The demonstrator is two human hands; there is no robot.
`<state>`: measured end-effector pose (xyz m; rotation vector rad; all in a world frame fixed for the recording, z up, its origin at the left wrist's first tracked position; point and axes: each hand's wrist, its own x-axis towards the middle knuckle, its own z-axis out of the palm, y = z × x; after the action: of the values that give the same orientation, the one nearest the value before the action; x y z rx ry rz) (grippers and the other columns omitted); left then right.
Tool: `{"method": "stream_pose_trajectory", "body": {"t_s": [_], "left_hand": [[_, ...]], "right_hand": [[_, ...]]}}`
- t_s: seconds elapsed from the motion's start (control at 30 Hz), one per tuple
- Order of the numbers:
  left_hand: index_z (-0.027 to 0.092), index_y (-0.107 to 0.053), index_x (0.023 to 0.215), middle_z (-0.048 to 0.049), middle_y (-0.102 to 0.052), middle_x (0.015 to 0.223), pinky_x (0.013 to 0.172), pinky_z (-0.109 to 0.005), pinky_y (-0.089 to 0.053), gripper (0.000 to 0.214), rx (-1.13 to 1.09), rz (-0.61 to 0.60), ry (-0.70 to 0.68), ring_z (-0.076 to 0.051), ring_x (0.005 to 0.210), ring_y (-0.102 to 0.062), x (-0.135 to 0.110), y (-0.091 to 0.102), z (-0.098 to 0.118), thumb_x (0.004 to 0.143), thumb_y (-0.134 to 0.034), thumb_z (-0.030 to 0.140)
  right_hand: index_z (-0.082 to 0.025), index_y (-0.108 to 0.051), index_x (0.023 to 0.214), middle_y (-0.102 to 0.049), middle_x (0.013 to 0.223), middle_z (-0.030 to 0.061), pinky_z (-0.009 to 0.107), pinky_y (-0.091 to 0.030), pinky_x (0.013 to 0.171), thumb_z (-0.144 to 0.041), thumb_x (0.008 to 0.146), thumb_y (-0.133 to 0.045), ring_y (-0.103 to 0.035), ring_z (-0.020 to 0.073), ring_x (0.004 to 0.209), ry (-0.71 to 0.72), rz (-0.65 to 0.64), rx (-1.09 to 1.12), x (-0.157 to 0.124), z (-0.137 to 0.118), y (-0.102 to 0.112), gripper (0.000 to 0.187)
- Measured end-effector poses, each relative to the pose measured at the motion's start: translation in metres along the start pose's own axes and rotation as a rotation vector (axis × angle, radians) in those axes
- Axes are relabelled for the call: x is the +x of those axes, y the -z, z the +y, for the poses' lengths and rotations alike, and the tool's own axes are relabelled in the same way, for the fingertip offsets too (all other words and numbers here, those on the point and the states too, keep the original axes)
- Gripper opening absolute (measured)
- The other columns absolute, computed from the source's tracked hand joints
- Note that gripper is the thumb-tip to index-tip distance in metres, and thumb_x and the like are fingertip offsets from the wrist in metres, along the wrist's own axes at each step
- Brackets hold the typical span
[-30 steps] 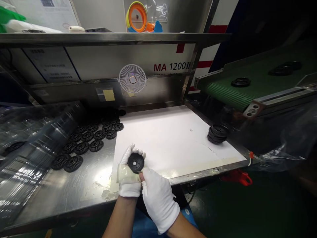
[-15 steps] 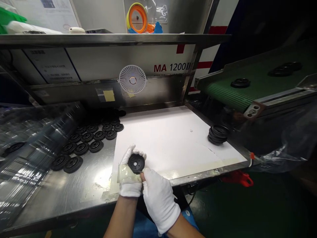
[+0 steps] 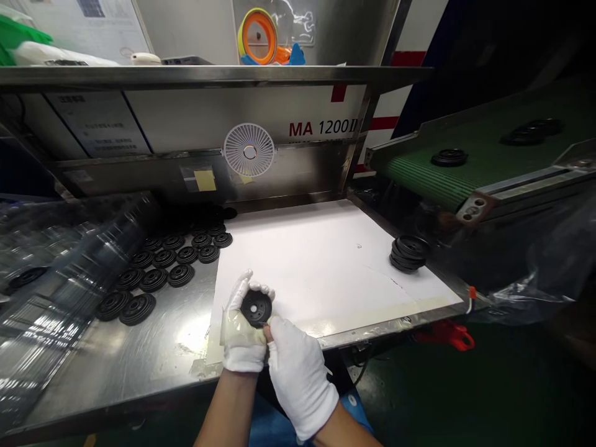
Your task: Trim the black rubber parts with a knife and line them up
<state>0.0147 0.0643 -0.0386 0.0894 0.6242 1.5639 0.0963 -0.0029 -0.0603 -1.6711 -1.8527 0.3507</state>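
In my gloved left hand (image 3: 243,326) lies a black round part (image 3: 256,308), a ribbed wheel-like disc with a small light hole at its centre. The fingers curl behind its far edge, and the palm supports it above the near edge of the white sheet (image 3: 307,267). My right hand (image 3: 300,372), in a white glove with a bare thumb tip showing, is closed at the disc's lower right edge. Its curled fingers hide whatever they may hold. Several similar black discs (image 3: 153,279) lie in rows on the metal table to the left.
A stack of black discs (image 3: 408,253) stands at the sheet's right edge. Clear plastic trays (image 3: 69,292) cover the table's left side. More discs rest on a green conveyor (image 3: 428,177). Behind the sheet is a small fan (image 3: 250,151), beneath a metal shelf (image 3: 209,76).
Both hands keep nearly the same place and hold around the disc. Only a very slight shift of the view shows.
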Motion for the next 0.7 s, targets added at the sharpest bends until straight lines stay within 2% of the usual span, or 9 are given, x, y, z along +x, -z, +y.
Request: {"method": "stream_pose_trajectory", "body": {"t_s": [0.07,0.13,0.2,0.3,0.4,0.53,0.63,0.7], "left_hand": [[0.017,-0.061,0.108,-0.0030,-0.062,0.077,0.074,-0.033,-0.052,0.032,0.036,-0.047,-0.001,-0.015,0.074,-0.061,-0.003,0.002,0.003,0.076,-0.058,0.013],[0.016,-0.058,0.117,-0.0101,-0.065,0.093,0.077,-0.040,-0.052,0.040,0.088,-0.114,0.076,-0.022,0.087,-0.062,-0.008,0.005,0.008,0.076,-0.055,0.016],[0.014,-0.056,0.121,-0.0135,-0.064,0.096,0.075,-0.043,-0.052,0.045,0.112,-0.166,0.151,-0.026,0.089,-0.062,-0.011,0.008,0.011,0.076,-0.053,0.017],[0.015,-0.057,0.119,-0.0065,-0.063,0.078,0.070,-0.037,-0.053,0.043,0.084,-0.174,0.123,-0.019,0.075,-0.062,-0.010,0.009,0.011,0.076,-0.053,0.016],[0.018,-0.060,0.113,-0.0001,-0.058,0.067,0.065,-0.029,-0.052,0.036,0.061,-0.101,0.044,-0.013,0.064,-0.058,-0.005,0.007,0.007,0.077,-0.058,0.015],[0.020,-0.060,0.113,-0.0012,-0.062,0.076,0.074,-0.031,-0.053,0.039,0.083,-0.058,-0.055,-0.014,0.074,-0.061,-0.004,0.005,0.005,0.075,-0.058,0.010],[0.016,-0.059,0.115,-0.0102,-0.064,0.095,0.078,-0.041,-0.053,0.039,0.118,-0.077,0.085,-0.023,0.089,-0.062,-0.008,0.007,0.009,0.076,-0.057,0.016],[0.012,-0.060,0.113,-0.0125,-0.064,0.093,0.073,-0.042,-0.053,0.039,0.120,-0.106,0.170,-0.024,0.085,-0.062,-0.009,0.008,0.011,0.076,-0.056,0.020]], "right_hand": [[-0.023,-0.051,0.076,-0.059,0.068,-0.0027,0.027,-0.023,0.057,-0.021,0.091,-0.041,-0.051,0.0136,0.059,0.012,0.004,0.002,0.000,0.000,0.000,0.018],[-0.023,-0.052,0.078,-0.060,0.069,-0.0026,0.027,-0.024,0.058,-0.021,0.091,-0.041,-0.052,0.0140,0.061,0.021,0.019,0.009,0.001,0.004,0.002,0.017],[-0.024,-0.053,0.080,-0.061,0.071,-0.0024,0.027,-0.024,0.060,-0.018,0.090,-0.042,-0.054,0.0145,0.064,0.018,0.032,0.010,0.003,0.008,0.004,0.015],[-0.023,-0.053,0.080,-0.061,0.072,-0.0022,0.026,-0.025,0.060,-0.018,0.089,-0.044,-0.055,0.0148,0.065,0.005,0.033,0.001,0.003,0.010,0.005,0.014],[-0.024,-0.052,0.078,-0.060,0.069,-0.0029,0.027,-0.023,0.058,-0.021,0.089,-0.044,-0.053,0.0146,0.063,0.009,0.035,0.009,0.000,0.004,0.002,0.014],[-0.023,-0.051,0.077,-0.059,0.069,-0.0028,0.026,-0.023,0.057,-0.019,0.089,-0.043,-0.051,0.0138,0.061,0.032,0.028,0.030,-0.003,-0.001,-0.003,0.015],[-0.023,-0.051,0.076,-0.060,0.068,-0.0025,0.027,-0.023,0.057,-0.019,0.089,-0.042,-0.052,0.0138,0.061,0.052,0.032,0.022,-0.001,0.001,-0.001,0.017],[-0.023,-0.052,0.077,-0.060,0.067,-0.0023,0.027,-0.024,0.057,-0.020,0.089,-0.042,-0.053,0.0141,0.060,0.035,0.044,0.015,0.000,0.005,0.001,0.016]]}}
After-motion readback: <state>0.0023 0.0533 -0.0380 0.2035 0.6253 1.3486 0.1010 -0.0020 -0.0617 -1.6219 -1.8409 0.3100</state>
